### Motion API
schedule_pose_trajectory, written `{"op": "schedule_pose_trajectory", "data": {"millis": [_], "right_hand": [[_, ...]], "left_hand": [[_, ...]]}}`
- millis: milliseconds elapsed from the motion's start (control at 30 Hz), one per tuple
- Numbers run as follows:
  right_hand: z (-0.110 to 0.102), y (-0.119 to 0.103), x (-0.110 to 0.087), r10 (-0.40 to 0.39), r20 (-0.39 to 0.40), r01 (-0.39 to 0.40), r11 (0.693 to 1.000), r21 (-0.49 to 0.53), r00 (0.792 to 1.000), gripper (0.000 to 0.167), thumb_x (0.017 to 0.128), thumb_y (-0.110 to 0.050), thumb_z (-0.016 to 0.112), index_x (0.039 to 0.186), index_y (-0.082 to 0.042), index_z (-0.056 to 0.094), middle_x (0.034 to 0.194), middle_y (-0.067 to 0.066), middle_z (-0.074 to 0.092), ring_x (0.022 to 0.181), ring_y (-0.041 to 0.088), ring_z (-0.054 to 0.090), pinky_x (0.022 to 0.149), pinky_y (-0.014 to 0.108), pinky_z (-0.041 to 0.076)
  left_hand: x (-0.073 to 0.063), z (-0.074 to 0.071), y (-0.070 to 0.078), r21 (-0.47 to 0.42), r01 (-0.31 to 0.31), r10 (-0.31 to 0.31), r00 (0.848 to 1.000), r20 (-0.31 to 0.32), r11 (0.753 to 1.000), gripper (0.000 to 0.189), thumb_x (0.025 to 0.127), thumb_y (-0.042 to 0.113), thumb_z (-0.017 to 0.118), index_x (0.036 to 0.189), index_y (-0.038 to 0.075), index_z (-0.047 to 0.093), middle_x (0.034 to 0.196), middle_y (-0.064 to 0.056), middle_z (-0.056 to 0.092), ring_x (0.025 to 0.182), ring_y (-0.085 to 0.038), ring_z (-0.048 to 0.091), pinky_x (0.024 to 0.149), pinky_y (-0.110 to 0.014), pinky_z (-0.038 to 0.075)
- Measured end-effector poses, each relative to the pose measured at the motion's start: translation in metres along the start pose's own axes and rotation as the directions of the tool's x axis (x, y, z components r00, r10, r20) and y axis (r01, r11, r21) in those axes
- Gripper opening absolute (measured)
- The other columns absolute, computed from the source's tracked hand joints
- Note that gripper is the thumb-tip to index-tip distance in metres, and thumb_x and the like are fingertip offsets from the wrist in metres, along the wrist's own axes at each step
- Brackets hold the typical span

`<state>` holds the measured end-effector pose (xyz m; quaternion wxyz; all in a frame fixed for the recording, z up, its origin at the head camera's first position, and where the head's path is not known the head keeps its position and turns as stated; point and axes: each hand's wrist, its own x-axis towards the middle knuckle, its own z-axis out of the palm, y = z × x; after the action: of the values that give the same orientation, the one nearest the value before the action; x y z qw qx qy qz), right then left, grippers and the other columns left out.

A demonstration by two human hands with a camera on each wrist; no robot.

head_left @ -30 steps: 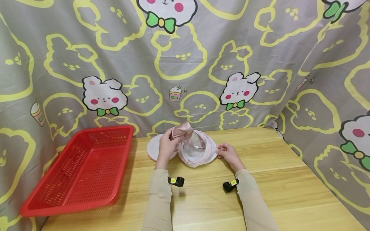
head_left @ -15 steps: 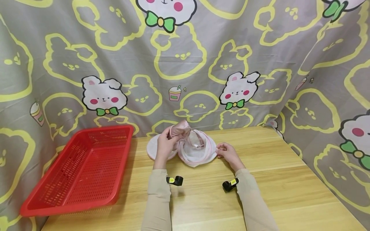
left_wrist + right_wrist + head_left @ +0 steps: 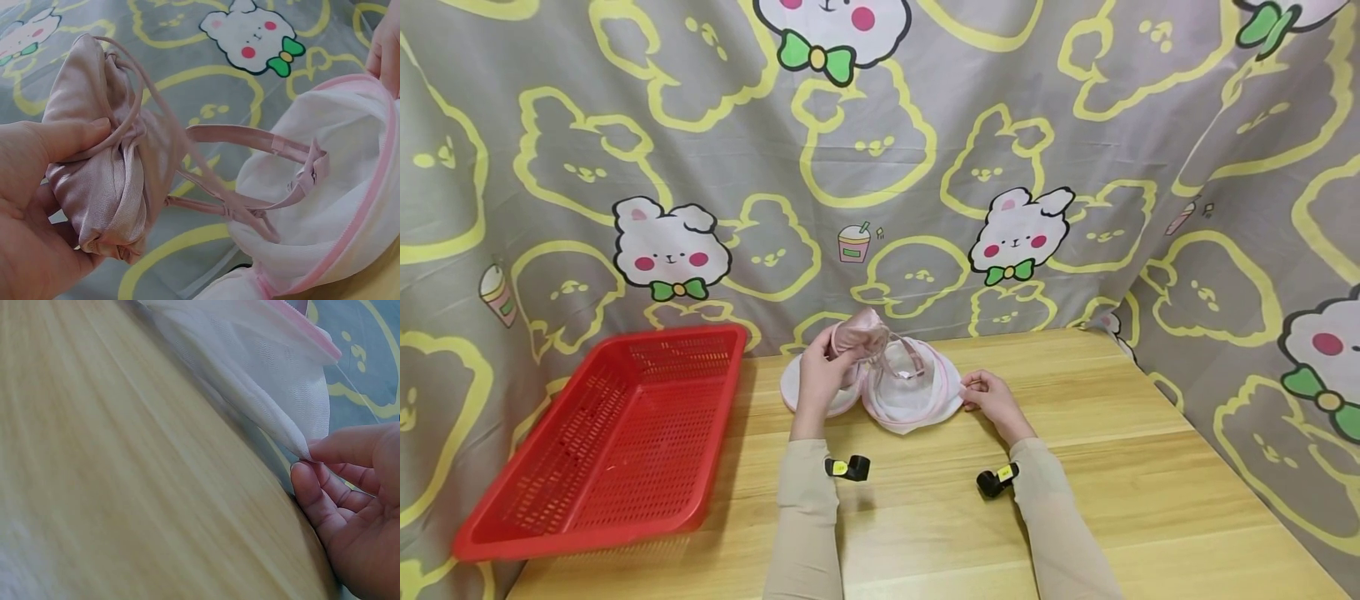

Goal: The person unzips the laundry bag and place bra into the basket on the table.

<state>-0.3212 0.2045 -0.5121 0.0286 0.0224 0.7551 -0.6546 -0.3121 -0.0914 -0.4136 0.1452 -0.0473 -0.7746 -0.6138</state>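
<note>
My left hand (image 3: 822, 375) grips a folded pink satin bra (image 3: 861, 332), thumb pressed across its front in the left wrist view. Straps (image 3: 250, 134) trail from the bra into the opening of a white mesh laundry bag (image 3: 904, 407) with a pink zip edge. The bag's round lid (image 3: 792, 385) lies flipped over to the left, partly hidden behind my left hand. At the bag's right side, my right hand (image 3: 997, 403) pinches the mesh between thumb and forefinger, low over the table, as the right wrist view shows.
A red plastic basket (image 3: 700, 500) with slotted walls stands on the left of the wooden table (image 3: 1120, 467). A patterned grey curtain (image 3: 917, 167) hangs right behind the bag and along both sides.
My left hand has moved a little to the left with the bra, and more of the straps now shows across the bag's opening. The right hand stays in place on the mesh.
</note>
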Motion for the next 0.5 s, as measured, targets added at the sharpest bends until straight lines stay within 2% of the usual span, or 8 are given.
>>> {"op": "schedule_pose_trajectory", "data": {"millis": [267, 500], "right_hand": [[-0.0002, 0.0010, 0.0003, 0.010, -0.003, -0.010, 1.000, 0.002, 1.000, 0.021, 0.091, 0.003, 0.059, 0.111, 0.008, 0.053, 0.082, 0.000, 0.057, 0.072, 0.009, 0.057, 0.066, 0.020, 0.053], [-0.0006, 0.0000, 0.0004, 0.001, 0.001, -0.001, 1.000, 0.011, 1.000, 0.020, 0.091, 0.003, 0.059, 0.110, 0.009, 0.053, 0.081, -0.001, 0.058, 0.071, 0.008, 0.057, 0.065, 0.021, 0.053]], "left_hand": [[0.0012, -0.0035, 0.0037, 0.011, -0.036, 0.036, 0.999, -0.007, 0.999, 0.045, 0.082, 0.023, 0.079, 0.124, 0.014, 0.064, 0.109, -0.011, 0.069, 0.094, -0.018, 0.059, 0.080, -0.030, 0.048], [0.0034, -0.0020, 0.0084, 0.029, -0.078, 0.079, 0.997, -0.009, 0.996, 0.041, 0.082, 0.023, 0.078, 0.119, 0.012, 0.066, 0.105, -0.011, 0.069, 0.090, -0.017, 0.059, 0.076, -0.025, 0.047]]}}
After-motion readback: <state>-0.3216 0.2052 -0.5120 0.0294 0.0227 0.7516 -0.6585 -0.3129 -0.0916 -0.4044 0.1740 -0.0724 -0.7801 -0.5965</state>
